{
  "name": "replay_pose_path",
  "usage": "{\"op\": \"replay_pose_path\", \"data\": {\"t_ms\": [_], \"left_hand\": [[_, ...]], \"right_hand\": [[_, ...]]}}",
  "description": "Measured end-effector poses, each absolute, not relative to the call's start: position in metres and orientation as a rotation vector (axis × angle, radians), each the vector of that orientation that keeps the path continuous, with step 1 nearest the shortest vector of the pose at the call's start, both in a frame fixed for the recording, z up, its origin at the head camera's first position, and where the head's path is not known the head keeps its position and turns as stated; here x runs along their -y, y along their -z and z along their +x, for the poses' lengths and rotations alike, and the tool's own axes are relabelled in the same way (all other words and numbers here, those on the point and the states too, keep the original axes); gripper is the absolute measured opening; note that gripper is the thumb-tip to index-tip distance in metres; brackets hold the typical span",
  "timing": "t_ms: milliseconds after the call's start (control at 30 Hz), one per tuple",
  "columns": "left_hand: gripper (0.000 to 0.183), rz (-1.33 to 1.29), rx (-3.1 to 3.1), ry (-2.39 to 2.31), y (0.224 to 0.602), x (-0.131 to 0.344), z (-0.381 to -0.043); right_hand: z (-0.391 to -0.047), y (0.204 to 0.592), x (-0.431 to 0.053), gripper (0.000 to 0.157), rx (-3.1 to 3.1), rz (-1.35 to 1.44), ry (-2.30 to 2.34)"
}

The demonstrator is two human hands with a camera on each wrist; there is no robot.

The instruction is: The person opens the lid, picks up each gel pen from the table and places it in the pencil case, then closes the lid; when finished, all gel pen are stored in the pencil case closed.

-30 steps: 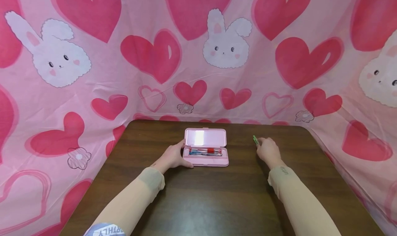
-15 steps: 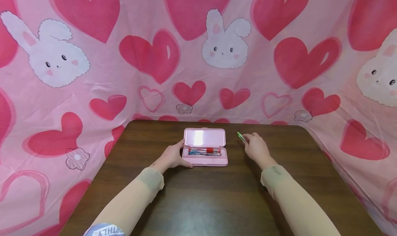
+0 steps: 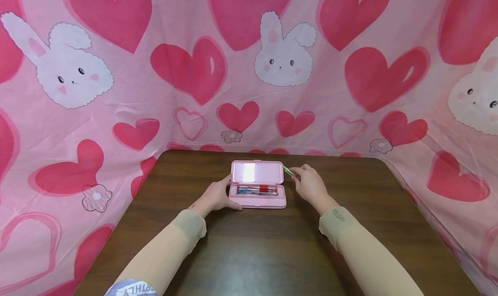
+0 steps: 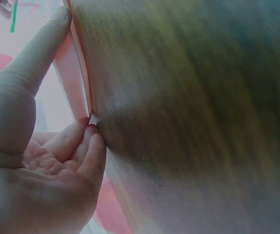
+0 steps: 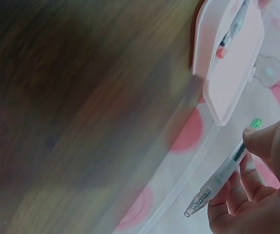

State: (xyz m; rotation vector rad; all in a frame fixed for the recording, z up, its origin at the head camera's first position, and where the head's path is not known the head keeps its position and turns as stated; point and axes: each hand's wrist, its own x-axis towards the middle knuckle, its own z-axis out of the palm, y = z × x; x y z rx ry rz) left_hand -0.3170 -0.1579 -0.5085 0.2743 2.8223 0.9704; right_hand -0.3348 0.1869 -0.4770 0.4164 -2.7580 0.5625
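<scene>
A pink pencil case [image 3: 254, 202] lies unfolded on the table, with its lid [image 3: 268, 173] tipped back. Several pens [image 3: 256, 190], one with a red grip, lie in its rear compartment. My left hand [image 3: 213, 196] holds the case's left end, thumb at the front corner and fingers along the side, as the left wrist view also shows. Between thumb and fingers, my right hand [image 3: 310, 184] pinches a clear pen [image 5: 222, 175] with a green end [image 5: 256, 123]. That hand is just right of the case, the pen's green end close to the lid's right edge.
The dark brown wooden table [image 3: 249, 248] stretches around both hands. Behind it and at both sides hangs a pink cloth [image 3: 241, 80] printed with hearts and rabbits.
My right hand has moved left across the table with the green-ended pen, from well right of the case to beside its lid. The left hand and the case have stayed put.
</scene>
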Motion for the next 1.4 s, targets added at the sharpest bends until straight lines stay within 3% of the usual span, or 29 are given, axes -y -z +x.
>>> {"op": "replay_pose_path", "data": {"t_ms": [367,667,1400], "left_hand": [[0.134,0.276,-2.826,-0.956,0.509,0.157,-0.317],[0.136,0.274,-2.827,-0.952,0.508,0.158,-0.317],[0.135,0.265,-2.829,-0.937,0.507,0.157,-0.315]], "right_hand": [[-0.329,0.482,-0.164,0.032,2.744,0.540,-0.565],[-0.327,0.482,-0.145,0.041,2.856,0.557,-0.565],[-0.322,0.494,-0.096,0.035,2.858,0.804,-0.470]]}}
